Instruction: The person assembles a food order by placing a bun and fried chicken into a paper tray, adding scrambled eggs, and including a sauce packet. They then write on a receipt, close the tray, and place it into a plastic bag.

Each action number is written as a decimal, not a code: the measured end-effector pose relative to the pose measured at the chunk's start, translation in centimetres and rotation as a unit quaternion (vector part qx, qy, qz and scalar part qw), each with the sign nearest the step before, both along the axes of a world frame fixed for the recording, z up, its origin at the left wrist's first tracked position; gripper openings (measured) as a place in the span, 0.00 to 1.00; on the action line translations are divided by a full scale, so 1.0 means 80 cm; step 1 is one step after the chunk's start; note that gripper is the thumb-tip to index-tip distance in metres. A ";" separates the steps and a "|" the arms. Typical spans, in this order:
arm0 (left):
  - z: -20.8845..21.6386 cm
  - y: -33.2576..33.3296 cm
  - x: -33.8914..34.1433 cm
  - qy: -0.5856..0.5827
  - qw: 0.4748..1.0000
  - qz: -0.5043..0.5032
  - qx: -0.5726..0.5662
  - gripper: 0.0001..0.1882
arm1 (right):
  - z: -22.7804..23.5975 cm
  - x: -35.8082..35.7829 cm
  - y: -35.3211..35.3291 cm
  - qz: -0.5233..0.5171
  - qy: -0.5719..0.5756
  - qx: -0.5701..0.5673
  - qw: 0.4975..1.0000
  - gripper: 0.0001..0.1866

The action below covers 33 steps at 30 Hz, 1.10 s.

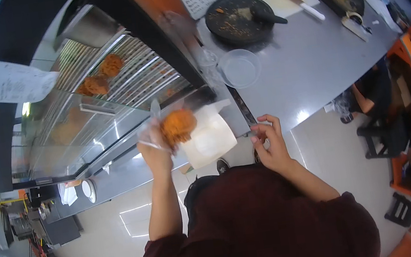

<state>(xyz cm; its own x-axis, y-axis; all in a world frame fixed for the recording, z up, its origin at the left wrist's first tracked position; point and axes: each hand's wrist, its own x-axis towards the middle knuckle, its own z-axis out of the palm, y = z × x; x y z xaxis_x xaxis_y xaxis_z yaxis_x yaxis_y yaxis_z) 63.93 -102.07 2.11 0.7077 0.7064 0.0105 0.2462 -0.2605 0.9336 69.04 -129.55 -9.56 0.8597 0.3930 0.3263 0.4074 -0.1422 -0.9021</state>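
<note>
My left hand (152, 138), inside a clear plastic bag, is closed on a piece of fried chicken (179, 125) with a rough orange-brown crust. The chicken hangs over the left side of an opened pale paper box (213, 140) at the counter's edge. To the right of that box, my right hand (270, 143) hovers with bent fingers apart and nothing in them. More fried pieces (96, 85) lie on the wire rack (130, 81) inside the glass display cabinet at left.
On the steel counter (292, 69) stand a dark stone mortar (238, 21) with its pestle and a clear plastic tub (240, 68). A white-handled knife (298, 2) lies on a cutting board behind. Another person (373, 91) is low down at right, near a black stool (387, 129).
</note>
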 end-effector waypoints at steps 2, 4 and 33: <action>-0.048 -0.039 -0.010 -0.046 0.993 0.074 -0.082 0.26 | -0.013 0.007 -0.011 -0.022 0.013 -0.006 1.000 0.14; -0.088 -0.056 -0.014 -0.067 0.998 -0.008 -0.001 0.27 | -0.016 0.011 -0.019 -0.029 0.056 0.000 0.998 0.14; -0.052 -0.081 -0.029 -0.130 0.783 -0.280 -0.541 0.35 | 0.011 0.032 0.045 0.091 0.363 0.262 0.890 0.07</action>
<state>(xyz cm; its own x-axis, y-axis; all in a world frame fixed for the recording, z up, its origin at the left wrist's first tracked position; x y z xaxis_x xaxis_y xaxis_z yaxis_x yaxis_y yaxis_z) 61.62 -108.56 -2.05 0.9828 -0.0175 -0.1836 0.1402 0.7176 0.6822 71.58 -125.98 -8.71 0.8561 0.5049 -0.1106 -0.3371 0.3832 -0.8599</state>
